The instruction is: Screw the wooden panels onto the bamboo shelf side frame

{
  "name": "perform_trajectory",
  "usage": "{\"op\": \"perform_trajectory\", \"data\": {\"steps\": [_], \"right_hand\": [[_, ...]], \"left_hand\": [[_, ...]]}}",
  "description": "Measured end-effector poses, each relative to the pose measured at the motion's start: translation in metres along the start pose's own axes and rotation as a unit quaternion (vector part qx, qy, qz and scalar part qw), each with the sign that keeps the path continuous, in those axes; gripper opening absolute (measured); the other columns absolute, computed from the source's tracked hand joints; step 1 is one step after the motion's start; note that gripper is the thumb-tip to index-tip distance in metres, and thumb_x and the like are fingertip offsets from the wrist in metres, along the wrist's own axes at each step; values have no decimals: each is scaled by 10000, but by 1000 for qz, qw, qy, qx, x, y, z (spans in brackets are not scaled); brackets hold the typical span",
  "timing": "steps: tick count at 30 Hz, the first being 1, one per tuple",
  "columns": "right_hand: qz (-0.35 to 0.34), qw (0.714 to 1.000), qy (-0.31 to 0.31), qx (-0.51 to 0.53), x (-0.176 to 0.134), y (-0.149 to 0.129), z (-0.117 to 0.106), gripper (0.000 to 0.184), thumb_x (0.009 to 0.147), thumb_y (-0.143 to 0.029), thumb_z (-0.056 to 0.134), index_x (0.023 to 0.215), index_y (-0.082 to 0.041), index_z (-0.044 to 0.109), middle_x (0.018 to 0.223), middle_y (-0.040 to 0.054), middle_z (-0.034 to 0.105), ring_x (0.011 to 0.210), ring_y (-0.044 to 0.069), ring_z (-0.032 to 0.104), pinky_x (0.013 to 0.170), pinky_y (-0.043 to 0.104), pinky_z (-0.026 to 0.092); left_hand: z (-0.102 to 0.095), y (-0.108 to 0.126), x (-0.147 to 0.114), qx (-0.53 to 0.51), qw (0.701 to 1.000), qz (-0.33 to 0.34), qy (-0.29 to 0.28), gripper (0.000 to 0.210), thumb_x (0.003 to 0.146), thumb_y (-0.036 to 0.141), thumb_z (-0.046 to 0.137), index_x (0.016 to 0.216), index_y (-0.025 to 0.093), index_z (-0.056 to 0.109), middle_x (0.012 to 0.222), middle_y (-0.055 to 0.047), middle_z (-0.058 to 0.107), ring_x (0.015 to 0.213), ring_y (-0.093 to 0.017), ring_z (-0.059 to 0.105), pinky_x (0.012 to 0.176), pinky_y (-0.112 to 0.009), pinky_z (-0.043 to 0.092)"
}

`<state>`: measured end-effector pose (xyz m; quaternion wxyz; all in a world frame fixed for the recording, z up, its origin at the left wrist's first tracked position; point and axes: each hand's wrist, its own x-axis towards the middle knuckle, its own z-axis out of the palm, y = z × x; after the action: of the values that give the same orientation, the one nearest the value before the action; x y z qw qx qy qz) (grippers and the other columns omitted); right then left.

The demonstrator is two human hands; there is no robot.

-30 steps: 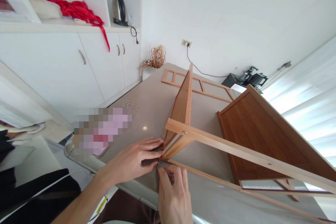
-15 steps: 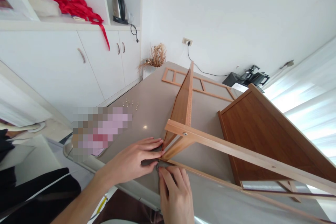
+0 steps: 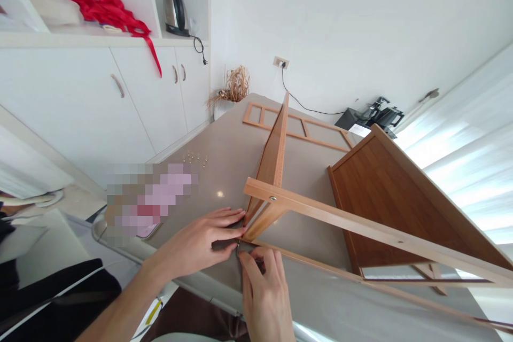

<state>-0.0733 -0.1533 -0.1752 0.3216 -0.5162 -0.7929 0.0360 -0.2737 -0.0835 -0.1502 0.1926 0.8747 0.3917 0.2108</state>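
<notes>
On the table stands a partly joined wooden frame [image 3: 344,208], with a metal bolt head [image 3: 273,198] in its upper rail. An upright wooden board [image 3: 273,149] meets it at the near corner. My left hand [image 3: 200,243] has its fingers stretched and apart, the tips against the foot of that corner. Just right of it, my right hand [image 3: 266,288] pinches a thin metal tool [image 3: 238,248], apparently a hex key, at the end of the lower rail [image 3: 304,259]. The tool's far end is hidden between the hands and the wood.
Several small metal fittings [image 3: 195,157] lie on the table [image 3: 216,171], near a blurred-out pink item [image 3: 160,197]. A ladder-like wooden frame [image 3: 298,125] lies flat behind. A large wooden panel [image 3: 401,208] leans at right. Kettles [image 3: 385,116] stand at the back.
The view has shifted slightly, moving everything a little left. My right fingers have turned and lifted slightly around the metal tool, showing more of it. My left hand stays at the corner.
</notes>
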Motion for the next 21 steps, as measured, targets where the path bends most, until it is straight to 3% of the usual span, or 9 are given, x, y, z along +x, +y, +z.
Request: {"op": "perform_trajectory", "data": {"steps": [14,21], "right_hand": [[-58,991,37,-113,12,-15,-7,315,950,-73,348,971,-194,638,850,81,563,722,202,508,619,323,401],[-35,997,46,-55,7,-7,-3,223,970,-102,453,1045,-207,635,846,52,632,790,212,555,698,344,386]], "left_hand": [[2,-3,-1,-7,1000,17,5,406,956,212,548,1339,318,633,1506,21,519,1418,-197,467,1237,-371,364],[2,-3,-1,-8,1000,13,15,424,942,190,554,1334,331,635,1495,30,532,1400,-196,491,1228,-369,379]]}}
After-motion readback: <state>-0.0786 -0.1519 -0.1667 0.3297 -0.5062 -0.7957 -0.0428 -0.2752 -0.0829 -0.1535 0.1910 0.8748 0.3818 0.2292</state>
